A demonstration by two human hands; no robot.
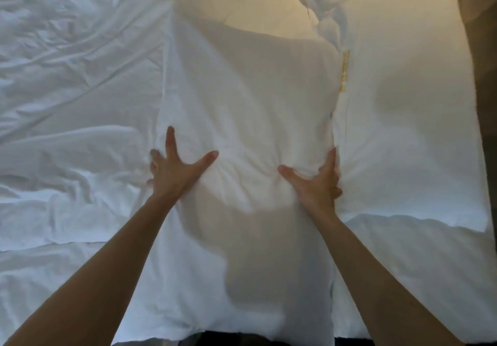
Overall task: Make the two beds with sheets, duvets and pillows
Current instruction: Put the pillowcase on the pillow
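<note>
Both arms are reaching out over the bed, and the pillow (247,90) is lying lengthwise straight ahead of the person, on top of the crumpled sheet (67,76) and touching the white bedding on the right (416,130). The left hand (177,168) is pressing down with fingers fanned wide and thumb flung inward. The outer fingers are sinking over the pillow's left edge, probably to pin that side. The right hand (314,181) is bracing the opposite edge, thumb splayed and forefinger lying straight along the seam. The other fingers are dipping into the gap, so whether they are hooking the edge cannot be told. Creases are bunching between the two thumbs, which suggests the person is squeezing the filling inward to plump and square it.
</note>
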